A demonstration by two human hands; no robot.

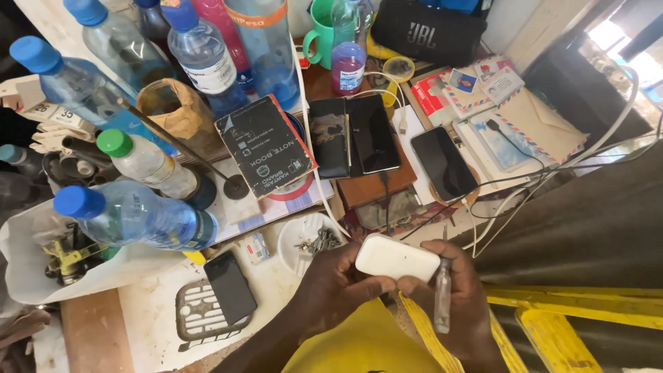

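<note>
A small white rounded device (396, 259) is pinched at its two ends in the lower centre of the frame, the left hand (331, 280) closed on one end and the right hand (459, 293) on the other. A clear-handled screwdriver (442, 297) is also clasped in the right grip, pointing down along the palm, apparently parked there so both hands can steady the casing. Just above, a white dish of screws (311, 238) is set within reach on the tabletop (155, 314). Three dark phones (373, 135) are laid side by side further up, and blue-capped bottles (135, 217) are crowded at the left. The device's underside and the screwdriver's tip are hidden.
</note>
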